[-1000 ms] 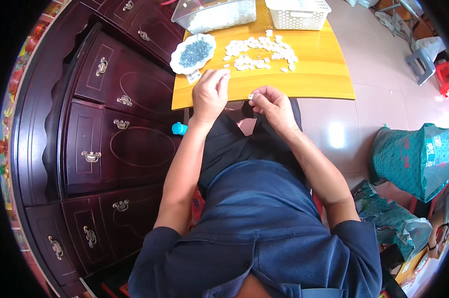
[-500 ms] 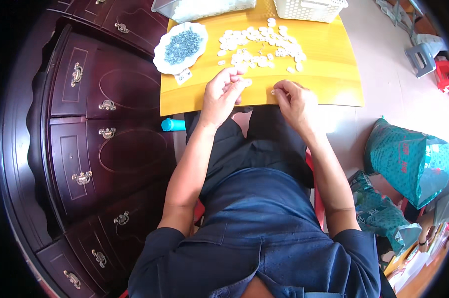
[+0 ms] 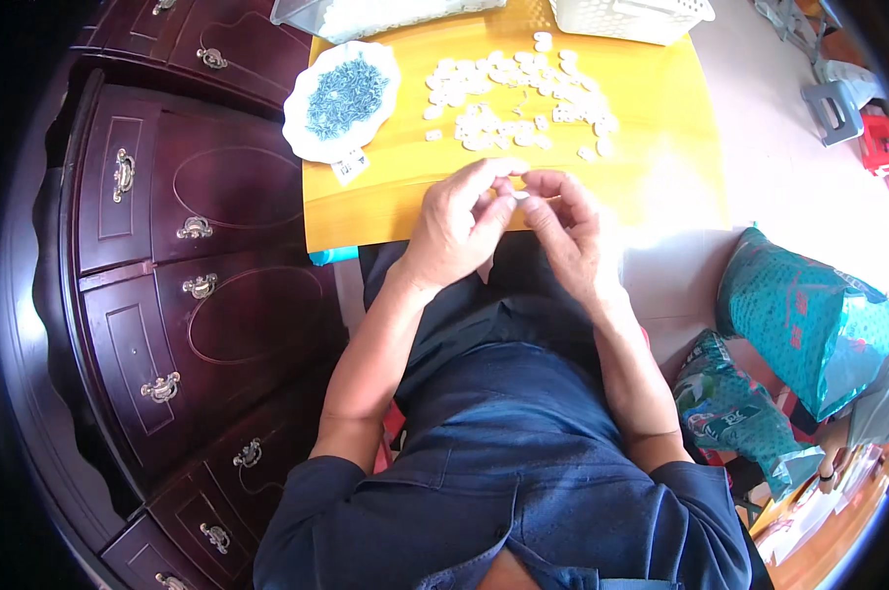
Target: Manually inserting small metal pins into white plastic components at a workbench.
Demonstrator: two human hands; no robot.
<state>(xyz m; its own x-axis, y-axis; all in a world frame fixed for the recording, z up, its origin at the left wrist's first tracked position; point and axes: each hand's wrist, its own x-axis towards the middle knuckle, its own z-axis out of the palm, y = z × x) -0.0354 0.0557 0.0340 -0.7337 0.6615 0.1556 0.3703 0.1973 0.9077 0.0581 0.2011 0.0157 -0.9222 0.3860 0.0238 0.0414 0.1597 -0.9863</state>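
My left hand (image 3: 459, 224) and my right hand (image 3: 577, 231) meet over the near edge of the yellow table (image 3: 366, 211). Their fingertips are closed around a small white plastic piece (image 3: 521, 196), pinched between them. Fingers partly hide it, so its exact shape is unclear. Beyond my hands, many similar small white pieces (image 3: 503, 129) lie loosely spread on the tabletop. To the left stands a white scalloped bowl (image 3: 297, 129) full of small dark metal pins (image 3: 346, 96), which look like nails.
At the table's far side are a clear bin (image 3: 292, 15) of white pieces and a white perforated basket (image 3: 626, 25). A dark wooden cabinet (image 3: 135, 324) stands at the left. Teal bags (image 3: 808, 315) and a grey-blue stool (image 3: 837, 113) are on the right.
My right hand has moved left and my left hand slightly right, so they now meet at the white piece. The whole view has shifted a little.
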